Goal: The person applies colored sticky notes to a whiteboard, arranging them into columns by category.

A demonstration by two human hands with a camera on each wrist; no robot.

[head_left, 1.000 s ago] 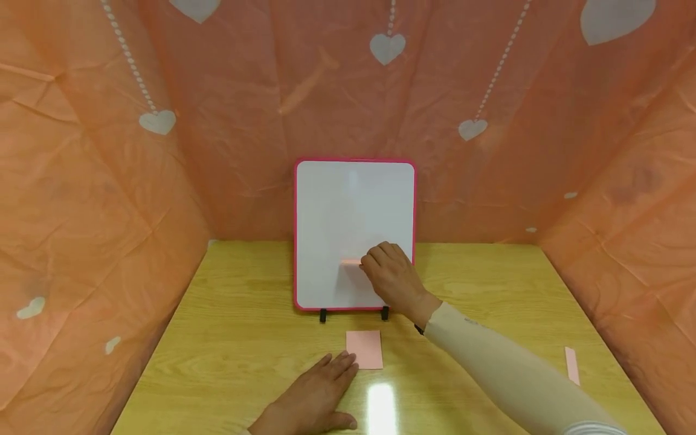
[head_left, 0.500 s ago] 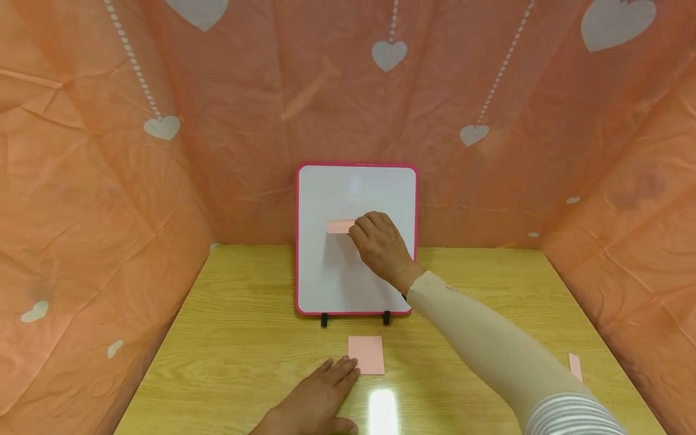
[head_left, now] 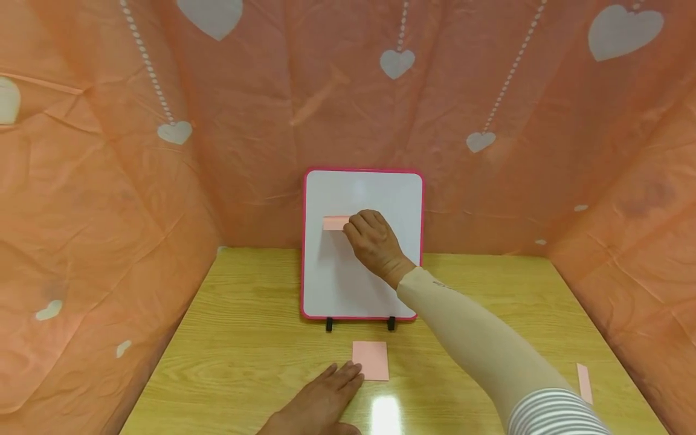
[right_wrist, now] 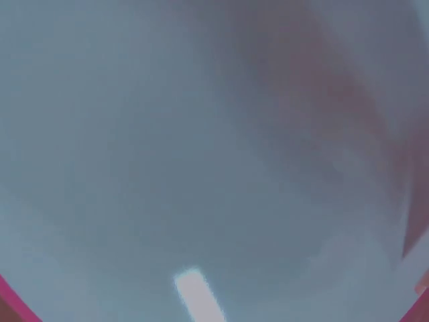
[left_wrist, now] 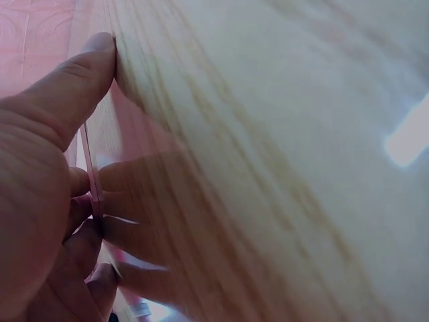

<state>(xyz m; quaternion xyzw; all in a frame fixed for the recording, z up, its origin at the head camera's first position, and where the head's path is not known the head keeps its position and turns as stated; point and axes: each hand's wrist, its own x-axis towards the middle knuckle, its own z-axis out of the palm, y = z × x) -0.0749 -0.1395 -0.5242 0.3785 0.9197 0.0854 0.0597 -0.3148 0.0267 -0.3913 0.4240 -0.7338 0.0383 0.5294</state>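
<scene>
My right hand (head_left: 374,243) pinches a pink sticky note (head_left: 333,223) by its right side, in front of the whiteboard (head_left: 359,284). The note looks narrow from the head and casts a shadow on the board. Lower down, my left hand (head_left: 319,400) lies on the table with straight fingers, its fingertips on the left edge of a square pink sticky-note pad (head_left: 373,360). The left wrist view has the left thumb and fingers (left_wrist: 84,245) close to the thin edge of the pad (left_wrist: 92,171). White board surface fills most of the right wrist view.
The pink-framed whiteboard stands upright on black feet (head_left: 328,324). A pink paper strip (head_left: 584,383) lies toward the right side of the wooden table (head_left: 244,338). Orange cloth (head_left: 261,199) with white hearts encloses the back and both sides.
My right hand has risen up the board with the note and shifted slightly left. More of the note shows now. The left hand keeps its place at the pad; the head view has shifted slightly.
</scene>
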